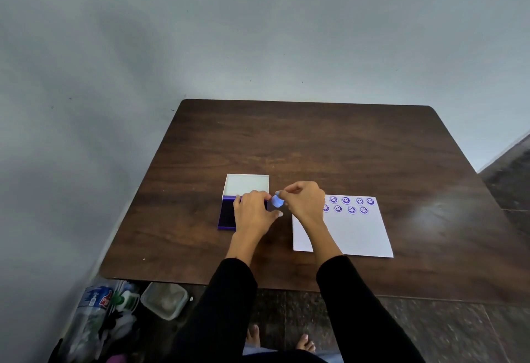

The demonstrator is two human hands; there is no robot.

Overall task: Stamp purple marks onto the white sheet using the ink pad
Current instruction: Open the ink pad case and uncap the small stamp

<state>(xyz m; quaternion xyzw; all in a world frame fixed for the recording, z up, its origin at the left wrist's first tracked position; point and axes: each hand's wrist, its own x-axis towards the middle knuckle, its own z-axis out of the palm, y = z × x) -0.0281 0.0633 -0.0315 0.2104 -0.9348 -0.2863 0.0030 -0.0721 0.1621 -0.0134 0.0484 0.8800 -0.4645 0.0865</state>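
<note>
A white sheet (355, 230) lies on the dark wooden table (301, 144), right of centre, with several purple smiley marks in two rows along its far edge. An open purple ink pad (226, 216) with a white lid (247, 184) folded back sits to the sheet's left. My left hand (253, 212) rests over the pad's right part and hides it. My right hand (305, 200) pinches a small light-blue round stamp (277, 200) between the pad and the sheet, lifted off the table.
The table stands in a corner against grey walls. On the floor at lower left are plastic bottles (94, 305) and a square plastic container (165, 299). My bare feet (307, 342) show below the table's front edge.
</note>
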